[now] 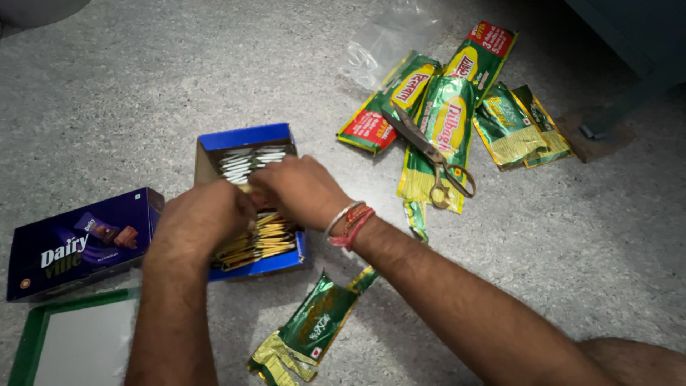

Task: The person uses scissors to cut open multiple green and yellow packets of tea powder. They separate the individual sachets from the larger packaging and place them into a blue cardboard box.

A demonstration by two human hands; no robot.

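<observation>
An open blue cardboard box (pixel 243 137) lies on the grey speckled floor, packed with rows of small sachets, silver ones at its far end and gold ones (pixel 266 241) nearer me. My left hand (pixel 200 218) and my right hand (pixel 304 189) meet over the middle of the box, fingers pressed down among the sachets. What the fingertips grip is hidden between the two hands. My right wrist wears a metal bangle and red threads.
A purple chocolate box (pixel 75 243) lies left of the blue box, with a green-framed white board (pixel 28 336) below it. Several opened green and gold pouches (pixel 446 121) lie at the right under scissors (pixel 429 154). Another torn green pouch (pixel 311 329) lies near me, clear plastic (pixel 386 39) farther off.
</observation>
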